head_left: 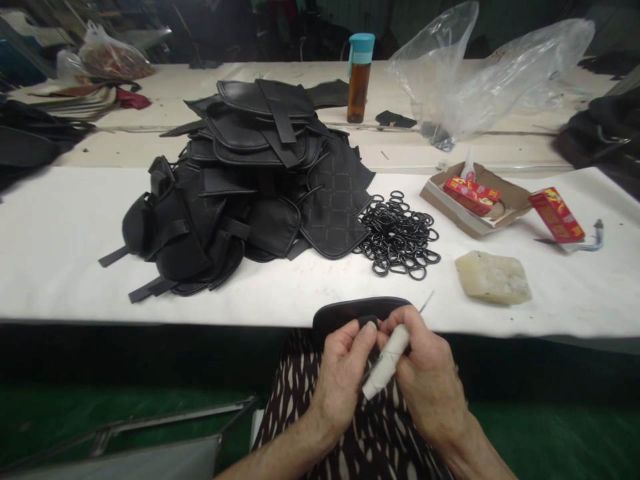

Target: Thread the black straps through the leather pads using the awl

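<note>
My left hand (345, 367) pinches a black leather piece (335, 316) at the table's front edge, its thumb on a small black strap end. Held in my right hand (430, 373) is an awl (386, 363) with a white wrapped handle, its thin metal point sticking out to the upper right. The right fingertips also meet the strap beside the left thumb; what lies between them is hidden. Just beyond my hands is a heap of black metal D-rings (397, 233). To its left rises a pile of black leather pieces with straps (270, 167).
A yellowish block (493, 278) lies right of the rings. Behind it are an open cardboard box (475, 223) with a red packet and a glue tube, and another red box (556, 217). Farther back stand a bottle (360, 80) and a clear plastic bag (500, 73). A metal frame (165, 420) is low left.
</note>
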`<state>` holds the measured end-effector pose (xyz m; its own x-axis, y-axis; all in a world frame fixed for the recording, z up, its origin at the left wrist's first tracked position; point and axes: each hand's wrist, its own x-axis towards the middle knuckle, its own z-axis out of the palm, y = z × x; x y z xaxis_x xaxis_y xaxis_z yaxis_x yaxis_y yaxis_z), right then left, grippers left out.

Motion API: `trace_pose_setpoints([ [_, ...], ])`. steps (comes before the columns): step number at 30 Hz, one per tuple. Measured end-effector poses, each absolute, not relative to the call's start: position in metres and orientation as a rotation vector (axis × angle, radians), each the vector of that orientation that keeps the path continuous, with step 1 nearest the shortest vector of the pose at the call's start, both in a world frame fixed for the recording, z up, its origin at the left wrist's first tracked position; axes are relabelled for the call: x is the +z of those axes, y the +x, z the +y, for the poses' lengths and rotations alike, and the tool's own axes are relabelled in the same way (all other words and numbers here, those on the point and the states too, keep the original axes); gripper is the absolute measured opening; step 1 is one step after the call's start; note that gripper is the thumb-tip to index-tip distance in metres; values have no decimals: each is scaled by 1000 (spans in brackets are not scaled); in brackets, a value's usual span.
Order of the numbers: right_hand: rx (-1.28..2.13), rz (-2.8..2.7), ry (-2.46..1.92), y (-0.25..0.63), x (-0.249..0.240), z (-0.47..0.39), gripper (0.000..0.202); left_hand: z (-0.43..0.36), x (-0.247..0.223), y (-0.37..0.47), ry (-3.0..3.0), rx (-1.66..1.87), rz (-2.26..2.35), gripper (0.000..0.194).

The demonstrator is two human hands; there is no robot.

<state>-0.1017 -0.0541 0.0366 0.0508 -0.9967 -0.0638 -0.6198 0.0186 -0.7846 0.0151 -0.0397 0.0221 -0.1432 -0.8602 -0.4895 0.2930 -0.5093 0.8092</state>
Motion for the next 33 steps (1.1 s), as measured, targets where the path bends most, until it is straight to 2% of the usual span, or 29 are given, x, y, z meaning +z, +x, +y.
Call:
trace_pose_setpoints([
  [8, -706, 1644, -1715, -100, 35, -54, 15, -41, 19, 15, 1318, -1751, -658, 40],
  [12, -705, 1588, -1770, -105, 42, -50, 14, -44, 18, 16, 1205, -1822, -510, 33],
  [17, -1125, 1645, -2000, -126, 46, -59, 14, -52, 25, 20, 1118, -1890, -414, 31],
  [21, -978, 1455, -1719, -131, 37, -77, 16, -55, 32, 26, 1101, -1976, -393, 30],
  [24, -1063, 1384, -1508, -125, 33, -83, 19, -56, 36, 31, 1095, -2035, -387, 30],
  [33, -1187, 1323, -1572, -118, 32, -82, 16, -57, 45, 32, 1216, -2018, -318, 23],
])
